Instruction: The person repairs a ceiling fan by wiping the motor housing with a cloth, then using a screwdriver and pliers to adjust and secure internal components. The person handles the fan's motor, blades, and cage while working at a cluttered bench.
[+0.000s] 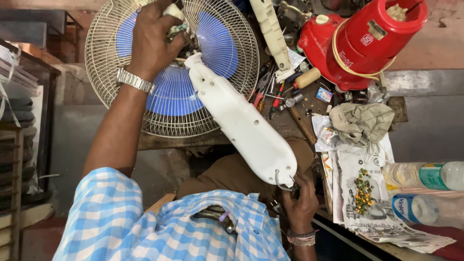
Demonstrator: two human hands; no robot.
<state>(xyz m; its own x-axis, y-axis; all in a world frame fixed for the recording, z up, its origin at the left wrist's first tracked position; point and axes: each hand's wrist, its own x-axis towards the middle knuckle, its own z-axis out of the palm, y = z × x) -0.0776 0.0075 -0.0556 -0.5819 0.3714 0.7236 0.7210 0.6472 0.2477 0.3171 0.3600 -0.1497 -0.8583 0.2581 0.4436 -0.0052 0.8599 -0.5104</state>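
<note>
Glossy white plastic fan stand (244,128), wire metal fan grille (145,116).

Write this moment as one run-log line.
left hand: grips fan motor head | right hand: holds white fan stand base | fan grille: on bench

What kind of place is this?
Likely a small appliance repair shop: a pedestal fan being worked on, screwdrivers and pliers scattered on the workbench, and a red mixer-grinder waiting beside them.

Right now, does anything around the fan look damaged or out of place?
Yes. The white fan housing hangs loose, tilted across the wire guard, with a bare wire poking from its lower end by the right hand. The left hand grips the hub.
</note>
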